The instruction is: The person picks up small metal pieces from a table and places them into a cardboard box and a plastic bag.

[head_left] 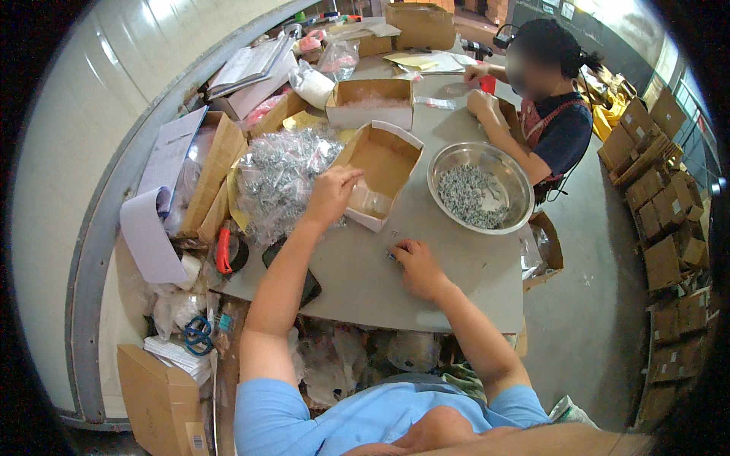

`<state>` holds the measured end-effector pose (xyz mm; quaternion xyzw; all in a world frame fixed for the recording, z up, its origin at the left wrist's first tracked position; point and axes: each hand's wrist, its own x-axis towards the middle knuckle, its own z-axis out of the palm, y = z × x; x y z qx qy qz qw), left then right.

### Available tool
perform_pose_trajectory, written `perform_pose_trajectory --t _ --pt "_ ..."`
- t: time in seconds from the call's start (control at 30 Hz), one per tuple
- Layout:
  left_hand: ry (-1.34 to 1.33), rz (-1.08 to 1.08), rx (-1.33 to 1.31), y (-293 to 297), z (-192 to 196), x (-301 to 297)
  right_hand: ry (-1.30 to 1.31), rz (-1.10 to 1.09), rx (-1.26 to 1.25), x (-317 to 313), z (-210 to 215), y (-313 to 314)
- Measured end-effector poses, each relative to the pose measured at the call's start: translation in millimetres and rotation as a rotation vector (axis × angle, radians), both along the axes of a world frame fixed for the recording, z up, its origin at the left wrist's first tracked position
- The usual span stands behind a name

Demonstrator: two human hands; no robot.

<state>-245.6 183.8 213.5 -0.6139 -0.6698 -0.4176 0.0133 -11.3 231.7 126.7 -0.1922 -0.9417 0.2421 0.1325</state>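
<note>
My left hand [331, 197] is at the left edge of an open cardboard box [395, 178], its fingers pinched together; whatever is between them is too small to make out. A few clear plastic bags [370, 201] lie in the box's near end. Beside that hand rises a heap of clear bags filled with small grey metal pieces [285, 175]. My right hand [418, 267] rests low over the grey table [471, 285], fingers curled around small shiny metal pieces [392, 254]. Right of the box stands a steel bowl [519, 182] part-filled with loose small metal pieces [468, 194].
Across the table a co-worker [551, 114] handles something near a red item [487, 85]. Another box [372, 114] stands behind mine. A dark flat device [310, 289] and a tape roll [239, 253] with a red-handled tool [223, 247] lie at left. Stacked cartons [661, 258] line the right.
</note>
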Motion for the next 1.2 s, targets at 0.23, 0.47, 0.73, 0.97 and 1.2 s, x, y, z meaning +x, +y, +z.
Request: perform_pose_trajectory --t 0.23,0.47,0.73,0.97,1.2 --pt "-0.727 -0.042 -0.345 -124.3 -22.5 71.7 0.055 0.056 -0.170 67.8 23.9 -45.8" --pt "-1.361 -0.064 -0.625 -205.0 -83.8 147.7 0.135 -0.212 -0.374 103.5 23.6 -48.8" --pt "-1.054 -0.207 -0.898 -228.9 -152.5 169.1 0.120 -0.197 -0.359 104.2 26.5 -48.2" --pt "-0.717 -0.364 -0.913 -194.5 -201.0 209.2 0.066 -0.305 -0.067 91.5 18.4 -57.9" --pt "-0.834 -0.417 -0.806 -188.8 -214.5 236.3 0.102 -0.401 -0.030 96.2 14.0 -73.5"
